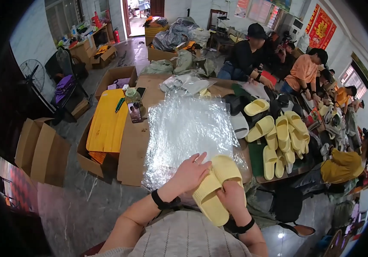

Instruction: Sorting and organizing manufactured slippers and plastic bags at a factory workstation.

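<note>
A pair of pale yellow slide slippers (210,193) is held in front of my body, side by side and tilted over the near edge of the table. My right hand (234,198) grips the right slipper, its fingers closed around the strap area. My left hand (189,174) lies against the left slipper's outer side, fingers stretched toward the upper right; its thumb is hidden. Beyond both hands, a stack of clear plastic bags (186,128) covers the middle of the table.
More yellow slippers (283,132) are heaped on the right, beside dark and grey ones. Left of the table, yellow packages (109,120) fill a carton. A phone (135,112) and a jar (132,96) stand near the bags. Several people work along the right side.
</note>
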The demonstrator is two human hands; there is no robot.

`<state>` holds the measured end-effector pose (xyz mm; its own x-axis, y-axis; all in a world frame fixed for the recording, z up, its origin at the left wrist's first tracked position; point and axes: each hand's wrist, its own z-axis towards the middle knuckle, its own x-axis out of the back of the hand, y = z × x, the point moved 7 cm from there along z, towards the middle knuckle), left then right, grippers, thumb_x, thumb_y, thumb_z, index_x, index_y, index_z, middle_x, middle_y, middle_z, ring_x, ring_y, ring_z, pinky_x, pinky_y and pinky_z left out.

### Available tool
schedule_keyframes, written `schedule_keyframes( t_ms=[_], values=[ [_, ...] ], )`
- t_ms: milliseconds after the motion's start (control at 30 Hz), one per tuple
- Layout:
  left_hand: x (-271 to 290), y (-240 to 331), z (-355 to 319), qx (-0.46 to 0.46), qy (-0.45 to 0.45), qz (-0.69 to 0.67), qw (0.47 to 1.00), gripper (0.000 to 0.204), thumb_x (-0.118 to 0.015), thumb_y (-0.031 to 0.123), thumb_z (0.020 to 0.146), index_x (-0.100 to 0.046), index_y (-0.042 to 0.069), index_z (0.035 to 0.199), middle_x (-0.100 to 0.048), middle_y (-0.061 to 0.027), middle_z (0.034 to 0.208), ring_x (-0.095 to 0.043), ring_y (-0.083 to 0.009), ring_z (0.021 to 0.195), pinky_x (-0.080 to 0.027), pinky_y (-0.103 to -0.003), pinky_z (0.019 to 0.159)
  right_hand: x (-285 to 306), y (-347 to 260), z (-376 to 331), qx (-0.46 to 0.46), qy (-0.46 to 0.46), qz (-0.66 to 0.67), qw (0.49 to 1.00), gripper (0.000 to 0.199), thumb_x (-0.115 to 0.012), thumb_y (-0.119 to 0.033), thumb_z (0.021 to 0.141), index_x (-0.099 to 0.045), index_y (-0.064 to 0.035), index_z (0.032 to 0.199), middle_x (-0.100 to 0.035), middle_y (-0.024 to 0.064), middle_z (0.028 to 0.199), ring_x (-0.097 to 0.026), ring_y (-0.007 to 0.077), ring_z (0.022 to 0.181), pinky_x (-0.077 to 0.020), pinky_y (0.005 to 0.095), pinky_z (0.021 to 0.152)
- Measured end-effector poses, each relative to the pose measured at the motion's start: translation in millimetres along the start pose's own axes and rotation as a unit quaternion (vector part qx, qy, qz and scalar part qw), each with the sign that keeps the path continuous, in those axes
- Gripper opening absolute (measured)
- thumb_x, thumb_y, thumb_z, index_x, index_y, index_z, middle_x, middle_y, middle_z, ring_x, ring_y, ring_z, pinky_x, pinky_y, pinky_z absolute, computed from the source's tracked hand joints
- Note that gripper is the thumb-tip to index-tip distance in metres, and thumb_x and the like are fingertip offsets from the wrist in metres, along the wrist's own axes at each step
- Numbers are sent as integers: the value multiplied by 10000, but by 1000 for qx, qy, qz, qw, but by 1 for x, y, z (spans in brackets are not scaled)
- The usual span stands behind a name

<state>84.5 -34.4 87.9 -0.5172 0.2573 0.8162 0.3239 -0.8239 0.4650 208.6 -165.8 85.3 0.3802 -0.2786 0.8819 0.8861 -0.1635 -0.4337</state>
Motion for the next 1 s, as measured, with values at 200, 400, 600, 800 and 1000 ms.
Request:
schedule_keyframes(
  t_ms=[200,400,600,800,1000],
  values=[
    [10,34,-11,-81,27,29,996,340,-585,241,980,-640,91,1280,-509,-121,1468,-416,-376,1387,-395,-482,1109,-48,22,45,-41,15,-27,999,219,-694,-223,812,-591,-30,815,-622,174,798,-625,380,765,-502,491,671],
    [26,52,-14,-119,16,-108,987,368,-572,202,979,-610,74,1321,-508,-105,1469,-414,-373,1388,-383,-467,1134,-72,32,105,-94,19,44,994,178,-625,-164,882,-580,3,838,-628,211,845,-624,403,795,-486,494,665],
    [33,37,-21,-131,-13,-87,987,479,-583,320,983,-547,73,1391,-430,-155,1532,-385,-392,1411,-343,-475,1162,-74,18,133,-73,48,222,971,283,-695,-222,906,-581,36,926,-590,182,823,-585,334,771,-484,442,698],
    [40,-36,-17,-13,9,-85,996,628,-624,391,950,-477,20,1435,-360,-261,1547,-334,-452,1434,-335,-487,1164,-25,-26,37,148,0,80,986,722,-769,-139,816,-441,16,1441,-417,285,1468,-416,421,1353,-356,455,1126],
    [8,-97,-13,107,48,38,992,724,-618,442,936,-388,49,1499,-322,-334,1538,-290,-511,1436,-274,-529,1188,43,-28,-13,23,-418,431,799,381,-687,-151,877,-651,38,1206,-688,171,1140,-645,251,1058,-491,339,925]
  ],
)
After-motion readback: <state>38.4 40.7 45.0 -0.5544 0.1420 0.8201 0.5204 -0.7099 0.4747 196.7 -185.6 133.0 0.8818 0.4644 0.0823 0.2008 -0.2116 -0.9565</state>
